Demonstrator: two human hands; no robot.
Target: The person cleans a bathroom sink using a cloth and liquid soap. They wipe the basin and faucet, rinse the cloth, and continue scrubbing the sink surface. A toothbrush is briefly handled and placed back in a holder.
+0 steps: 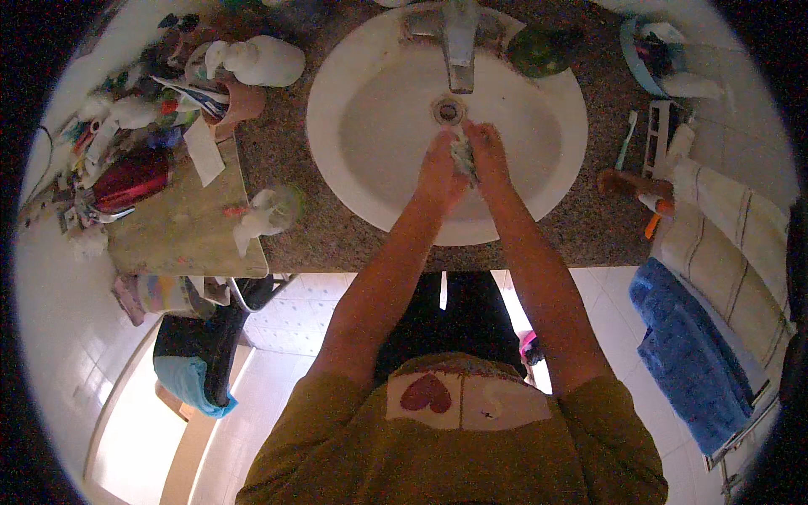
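Note:
Both hands are over the white oval sink basin (530,145), just on the near side of the drain (449,110). My left hand (437,167) and my right hand (490,154) grip a small pale, greenish crumpled item (463,156) between them; what it is cannot be made out. The fingers curl inward around it, so part of it is hidden. Beyond the drain, the metal faucet (459,53) reaches over the basin, and whether water runs from it cannot be told.
A dark green round object (540,52) sits on the basin's back right rim. Left stand a white bottle (271,61), a pink cup (243,104) and a translucent container (274,208). A toothbrush (627,139) lies right; a blue towel (694,360) hangs at lower right.

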